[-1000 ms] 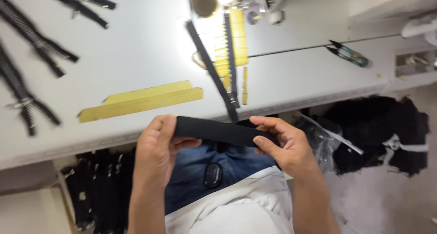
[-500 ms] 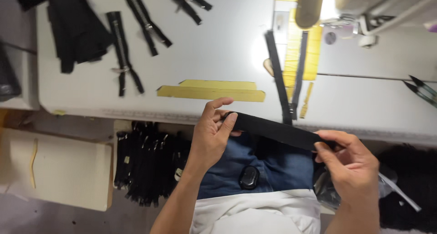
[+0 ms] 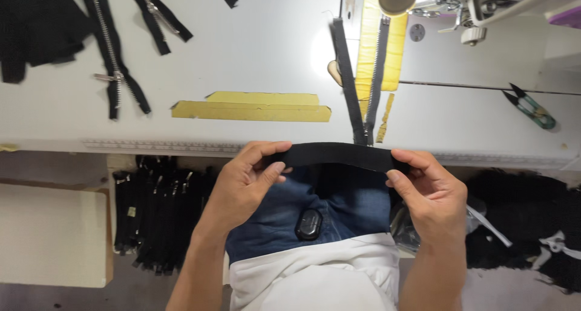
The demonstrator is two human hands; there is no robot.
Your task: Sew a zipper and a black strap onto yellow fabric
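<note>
The left hand [image 3: 242,187] and right hand [image 3: 430,193] each pinch one end of a black strip [image 3: 336,155], held taut and level just in front of the near edge of the white surface [image 3: 254,56], above the lap. On the surface, two yellow strips [image 3: 251,106] lie left of centre, an open zipper [image 3: 357,81] runs toward the edge over yellow tape [image 3: 370,38], and more zippers [image 3: 115,62] lie far left. Snips [image 3: 532,108] rest at the right, well apart from the hands.
</note>
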